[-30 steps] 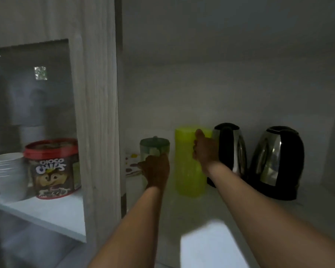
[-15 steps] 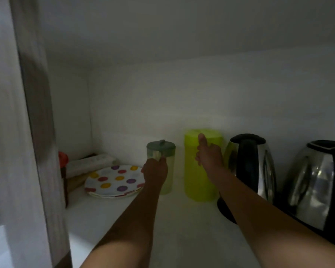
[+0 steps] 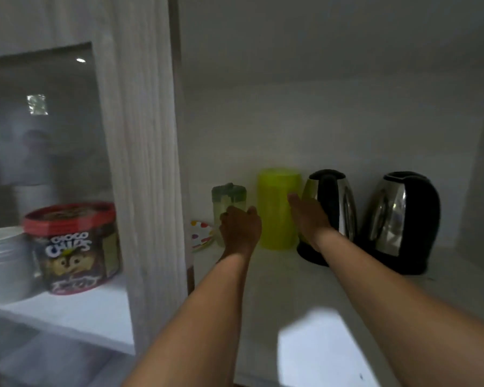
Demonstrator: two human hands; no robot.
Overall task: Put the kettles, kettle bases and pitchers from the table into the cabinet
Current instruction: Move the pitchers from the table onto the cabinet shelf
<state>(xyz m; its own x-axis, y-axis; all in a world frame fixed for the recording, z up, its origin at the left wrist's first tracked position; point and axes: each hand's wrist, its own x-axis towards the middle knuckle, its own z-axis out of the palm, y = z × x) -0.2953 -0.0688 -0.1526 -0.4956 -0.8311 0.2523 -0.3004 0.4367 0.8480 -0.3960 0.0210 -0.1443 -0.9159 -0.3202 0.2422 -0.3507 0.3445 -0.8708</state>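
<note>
Both arms reach deep onto cabinet shelf (image 3: pixel 277 297). Left hand (image 3: pixel 239 230) curled around small green-lidded pitcher (image 3: pixel 228 201) near shelf's back edge. Right hand (image 3: pixel 308 216) flat, fingers together, against right side of yellow-green pitcher (image 3: pixel 275 208). Two kettles (image 3: pixel 331 216) (image 3: pixel 403 222) stand to right.

One head-worn view looks forward and slightly down into the cabinet (image 3: pixel 347 121). It sits close, at arm's reach of the shelf (image 3: pixel 291 289).
</note>
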